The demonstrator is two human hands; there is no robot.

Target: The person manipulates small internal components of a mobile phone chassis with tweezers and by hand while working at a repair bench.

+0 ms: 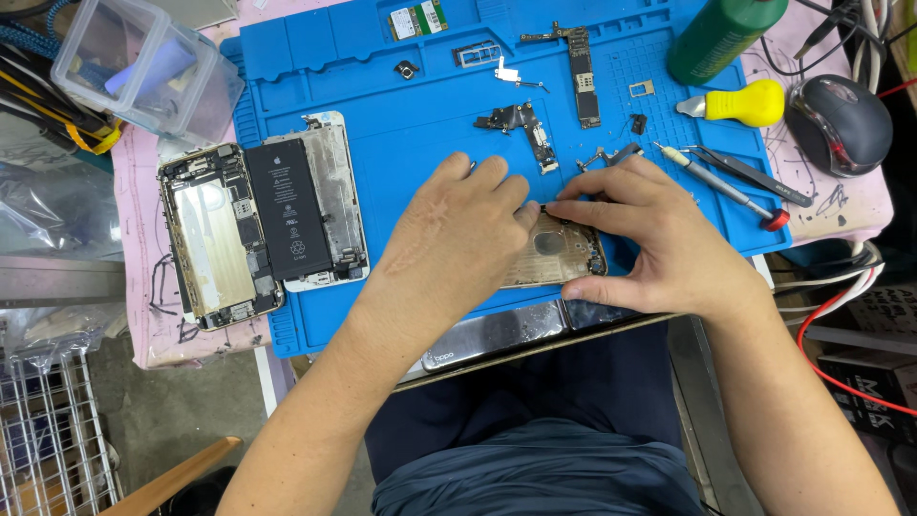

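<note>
- At the upper left of the frame sits a clear plastic box (143, 67).
- Below it, at the left, an open phone shell (218, 234) lies on the pink cloth (134, 287), with its long side going up and down the frame.
- Just beside it, on the left part of the blue mat (401, 162), lies another opened phone with a black battery (288, 208). It also runs up and down.
- In the middle, the left hand (458, 229) lies flat on the gold phone back (554, 250). The fingers point to the upper right and press down on its left part. The hand is not closed in a fist.
- The gold phone back lies flat near the bottom edge of the mat. Its long side runs left to right across the frame, tipped up a little at the right. The end with the small parts points right. Much of it is hidden under the hands.
- The right hand (650, 239) pinches the right end of the gold phone back, with the fingers on its top edge and the thumb on its bottom edge.
- Above the hands, small phone parts and a long circuit board (583, 72) lie on the mat.
- At the right lie tweezers (750, 172) and a thin screwdriver (721, 186).
- At the upper right are a green bottle (726, 33), a yellow-handled tool (750, 103) and a computer mouse (841, 124).
</note>
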